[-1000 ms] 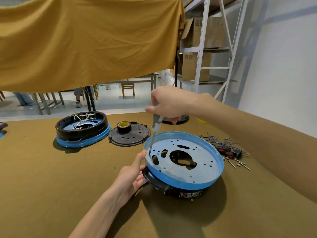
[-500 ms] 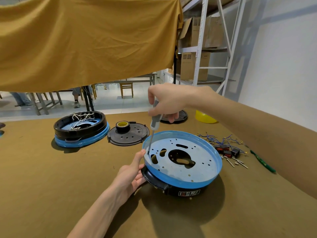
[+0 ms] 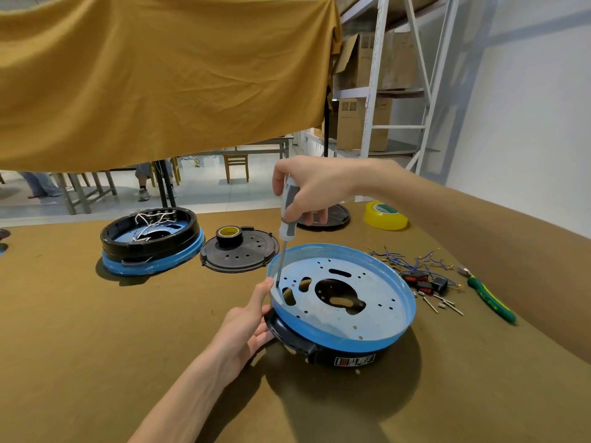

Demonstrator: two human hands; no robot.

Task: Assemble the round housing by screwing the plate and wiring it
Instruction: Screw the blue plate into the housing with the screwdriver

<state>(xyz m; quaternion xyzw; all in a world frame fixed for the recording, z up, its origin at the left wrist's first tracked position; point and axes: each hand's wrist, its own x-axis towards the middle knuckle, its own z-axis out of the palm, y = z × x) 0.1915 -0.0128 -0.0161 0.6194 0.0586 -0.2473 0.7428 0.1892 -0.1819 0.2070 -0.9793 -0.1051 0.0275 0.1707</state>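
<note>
While the left hand (image 3: 246, 327) steadies the housing (image 3: 345, 340), a screwdriver (image 3: 285, 231) stands inside.

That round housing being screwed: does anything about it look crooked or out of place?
Yes. The round housing sits tilted, its near-left edge raised where the left hand props it, while the right hand holds the screwdriver on the plate. Beside it, loose wires lie tangled.
</note>
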